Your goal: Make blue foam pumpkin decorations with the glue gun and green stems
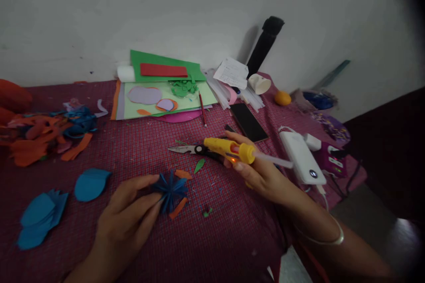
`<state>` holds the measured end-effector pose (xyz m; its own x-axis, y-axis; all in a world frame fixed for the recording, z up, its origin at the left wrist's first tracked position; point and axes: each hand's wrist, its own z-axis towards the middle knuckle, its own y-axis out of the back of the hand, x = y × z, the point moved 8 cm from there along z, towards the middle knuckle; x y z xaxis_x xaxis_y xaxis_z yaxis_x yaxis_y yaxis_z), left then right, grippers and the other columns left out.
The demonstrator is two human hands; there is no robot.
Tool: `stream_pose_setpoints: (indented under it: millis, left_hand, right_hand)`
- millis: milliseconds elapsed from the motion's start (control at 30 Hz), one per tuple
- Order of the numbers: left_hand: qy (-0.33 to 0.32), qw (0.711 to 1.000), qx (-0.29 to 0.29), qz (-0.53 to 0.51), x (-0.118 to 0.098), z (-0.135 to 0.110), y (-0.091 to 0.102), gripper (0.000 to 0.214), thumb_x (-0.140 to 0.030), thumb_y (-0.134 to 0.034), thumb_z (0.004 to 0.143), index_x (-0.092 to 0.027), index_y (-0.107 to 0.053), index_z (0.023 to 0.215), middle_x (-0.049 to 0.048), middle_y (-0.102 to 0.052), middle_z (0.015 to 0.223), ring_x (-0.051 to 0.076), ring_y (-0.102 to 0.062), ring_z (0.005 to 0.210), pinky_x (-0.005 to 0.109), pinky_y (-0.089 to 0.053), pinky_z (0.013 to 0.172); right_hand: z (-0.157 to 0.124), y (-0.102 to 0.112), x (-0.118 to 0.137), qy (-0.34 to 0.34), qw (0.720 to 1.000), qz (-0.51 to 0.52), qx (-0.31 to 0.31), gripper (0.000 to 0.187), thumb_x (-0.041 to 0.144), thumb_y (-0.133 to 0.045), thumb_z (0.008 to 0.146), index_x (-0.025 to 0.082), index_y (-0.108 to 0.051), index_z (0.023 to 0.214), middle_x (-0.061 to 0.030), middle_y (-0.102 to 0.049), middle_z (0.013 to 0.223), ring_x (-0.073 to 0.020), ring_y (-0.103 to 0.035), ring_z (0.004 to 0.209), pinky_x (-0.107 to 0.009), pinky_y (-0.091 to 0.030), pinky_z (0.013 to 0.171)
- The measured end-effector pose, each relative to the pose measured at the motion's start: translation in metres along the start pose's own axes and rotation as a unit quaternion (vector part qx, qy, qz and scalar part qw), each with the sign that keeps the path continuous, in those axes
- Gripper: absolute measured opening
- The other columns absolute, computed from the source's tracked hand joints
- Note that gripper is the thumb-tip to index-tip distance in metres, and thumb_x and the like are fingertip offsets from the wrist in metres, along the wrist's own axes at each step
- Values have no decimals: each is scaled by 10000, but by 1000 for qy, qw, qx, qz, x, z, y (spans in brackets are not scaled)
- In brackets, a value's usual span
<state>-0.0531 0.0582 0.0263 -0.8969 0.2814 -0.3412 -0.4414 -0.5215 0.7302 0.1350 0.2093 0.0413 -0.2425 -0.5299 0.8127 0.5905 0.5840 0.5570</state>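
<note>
Between the fingertips of my left hand (129, 214) is a spiky blue paper flower (171, 190), its folded petals fanned out. My right hand (255, 172) is closed around a yellow glue gun (221, 145), with a clear glue stick (275, 160) jutting from its back and a small orange light glowing. Under the gun lies a pair of scissors (187, 149) with dark handles, partly hidden by it. Orange paper scraps (179, 208) and a green paper leaf (199, 166) are near the flower. Loose blue paper petals (91, 184) and a blue petal stack (38, 219) rest left of my left hand.
Orange and blue scraps (49, 128) heap at the left. Coloured sheets (122, 101) lie by the wall with a red pencil (202, 108). A phone (249, 122), paper cup (259, 84), orange fruit (282, 97), white power bank (302, 157) and purple power strip (335, 159) stand rightward.
</note>
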Motion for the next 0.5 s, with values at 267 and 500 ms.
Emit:
stream_pose_setpoints:
  millis: [267, 500]
  left_hand:
    - [3, 1000, -9, -5, 3, -1, 1, 80, -171, -587, 848, -219, -649, 866, 74, -646, 1088, 217, -656, 872, 374, -556, 713]
    - [17, 1000, -5, -20, 5, -3, -1, 81, -184, -580, 859, -218, -651, 879, 70, -637, 1100, 229, -632, 912, 404, -536, 754]
  right_hand:
    - [15, 4, -21, -17, 938, -344, 35, 684, 270, -594, 830, 95, -339, 1439, -203, -561, 1285, -329, -543, 1124, -486, -410, 951]
    - [3, 2, -24, -10, 915, -395, 87, 674, 293, -594, 842, 124, -347, 1446, -187, -559, 1289, -320, -530, 1124, -459, -393, 931]
